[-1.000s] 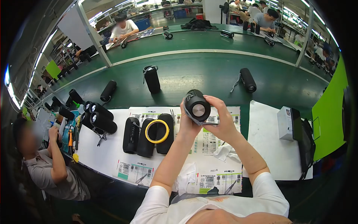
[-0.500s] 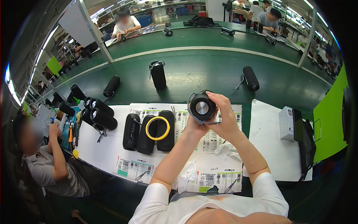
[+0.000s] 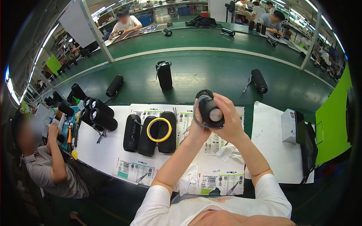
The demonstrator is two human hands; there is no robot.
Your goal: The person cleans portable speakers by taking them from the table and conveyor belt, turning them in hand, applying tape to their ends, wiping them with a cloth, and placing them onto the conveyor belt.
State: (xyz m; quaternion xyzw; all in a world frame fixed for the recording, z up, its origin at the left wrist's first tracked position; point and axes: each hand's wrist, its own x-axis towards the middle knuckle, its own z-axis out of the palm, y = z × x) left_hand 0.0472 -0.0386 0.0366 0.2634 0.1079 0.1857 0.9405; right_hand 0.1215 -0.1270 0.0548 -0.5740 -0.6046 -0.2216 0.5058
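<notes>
Both hands hold a black cylindrical speaker (image 3: 207, 108) above the paper-covered bench. Its silver end disc points toward me and to the lower right, and a grey braided strap hangs along its left side. My left hand (image 3: 199, 132) is closed around its left and under side, with the fingers partly hidden. My right hand (image 3: 229, 119) wraps its right side. Left of my forearms, several black speakers (image 3: 132, 137) lie side by side on the sheets, and a yellow tape roll (image 3: 150, 130) rests on top of two of them.
On the green conveyor (image 3: 211, 71) are a standing speaker (image 3: 164, 77) and a lying one (image 3: 259, 82). More speakers (image 3: 103, 119) are stacked at left, near a seated co-worker (image 3: 52, 165). A white box (image 3: 289, 126) stands at right. Crumpled white cloth (image 3: 230, 152) lies by my right forearm.
The held speaker has turned, its end disc swinging right and down, and more of its side shows. Speakers on the conveyor have shifted a little to the right.
</notes>
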